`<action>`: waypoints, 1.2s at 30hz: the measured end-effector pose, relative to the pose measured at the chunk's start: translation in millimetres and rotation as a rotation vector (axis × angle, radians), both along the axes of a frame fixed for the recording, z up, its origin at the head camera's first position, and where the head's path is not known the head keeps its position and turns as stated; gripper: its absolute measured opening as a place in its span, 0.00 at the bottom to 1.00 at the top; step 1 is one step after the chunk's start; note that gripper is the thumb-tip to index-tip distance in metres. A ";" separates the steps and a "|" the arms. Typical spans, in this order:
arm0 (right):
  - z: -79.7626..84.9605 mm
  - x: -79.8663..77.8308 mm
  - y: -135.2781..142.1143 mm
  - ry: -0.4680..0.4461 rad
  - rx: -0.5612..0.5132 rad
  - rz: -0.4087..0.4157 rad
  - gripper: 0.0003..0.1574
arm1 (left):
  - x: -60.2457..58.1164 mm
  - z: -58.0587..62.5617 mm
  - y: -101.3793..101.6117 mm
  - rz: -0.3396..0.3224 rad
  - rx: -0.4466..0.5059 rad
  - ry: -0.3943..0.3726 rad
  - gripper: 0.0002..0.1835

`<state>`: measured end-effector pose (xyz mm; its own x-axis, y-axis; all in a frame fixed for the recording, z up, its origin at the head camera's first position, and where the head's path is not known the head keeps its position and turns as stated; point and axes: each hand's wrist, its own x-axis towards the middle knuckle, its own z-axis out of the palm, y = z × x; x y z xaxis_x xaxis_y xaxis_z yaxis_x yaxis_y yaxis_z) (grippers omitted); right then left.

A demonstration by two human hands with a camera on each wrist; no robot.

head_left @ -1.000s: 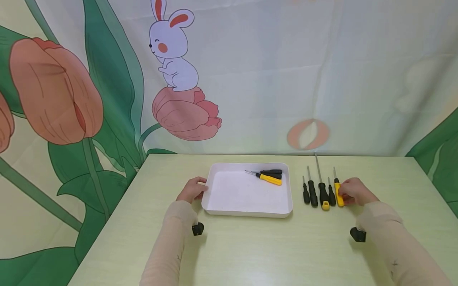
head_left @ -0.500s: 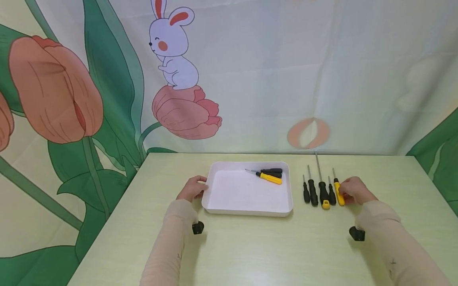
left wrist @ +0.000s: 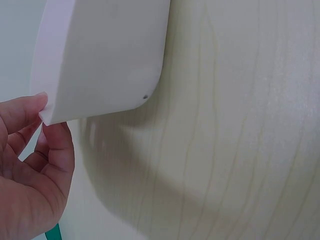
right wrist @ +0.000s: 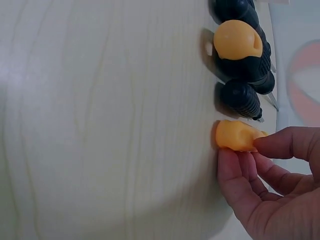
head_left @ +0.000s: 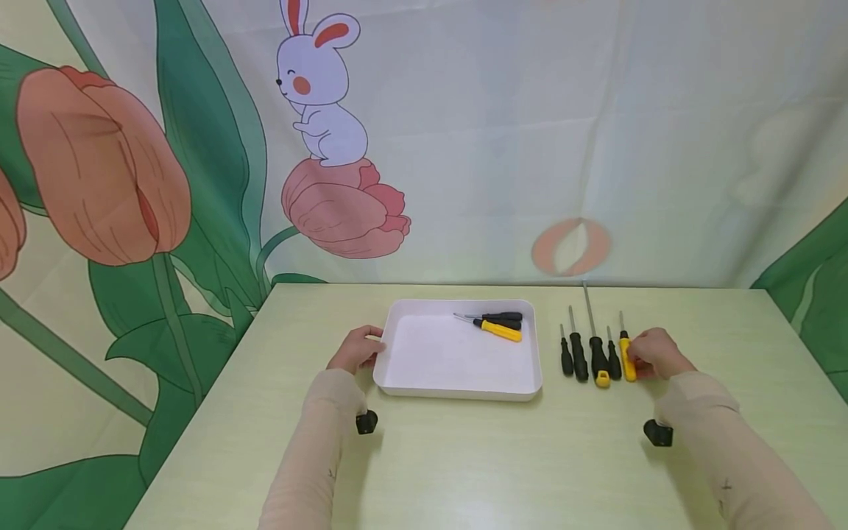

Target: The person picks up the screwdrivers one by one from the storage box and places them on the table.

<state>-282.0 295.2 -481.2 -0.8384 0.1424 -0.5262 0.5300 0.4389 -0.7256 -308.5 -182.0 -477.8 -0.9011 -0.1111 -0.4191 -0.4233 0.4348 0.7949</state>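
My left hand (head_left: 356, 350) pinches the left rim of a shallow white tray (head_left: 430, 393) between thumb and fingers; the left wrist view shows the tray's corner (left wrist: 110, 65) in that grip. On the right, my right hand (head_left: 657, 353) holds the yellow handle of a screwdriver (head_left: 627, 356), its shaft pointing away to the back. In the right wrist view, thumb and fingertips lie on either side of that yellow handle (right wrist: 235, 136), low at the table. Inside the tray's back right corner lie a yellow-handled screwdriver (head_left: 501, 331) and black-handled ones (head_left: 506, 317).
Left of the held screwdriver, several more stand in a row: a small black one (head_left: 615, 362), a long one with a yellow-ended handle (head_left: 599, 361), and two black ones (head_left: 579, 361) nearer the tray. A printed curtain (head_left: 477, 147) hangs behind the table's back edge.
The yellow screwdriver under my right hand has shifted very slightly, its tip swinging a little left and then back right. My left hand and the tray have stayed in place.
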 end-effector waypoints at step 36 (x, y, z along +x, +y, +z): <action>-1.7 4.4 15.9 -0.005 0.015 -0.076 0.18 | 1.9 2.5 0.7 0.005 -0.007 -0.007 0.16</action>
<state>-277.6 311.1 -483.0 -0.8224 0.2136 -0.5273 0.5655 0.4077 -0.7169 -306.6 -181.2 -475.3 -0.8977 -0.1184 -0.4243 -0.4308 0.4378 0.7892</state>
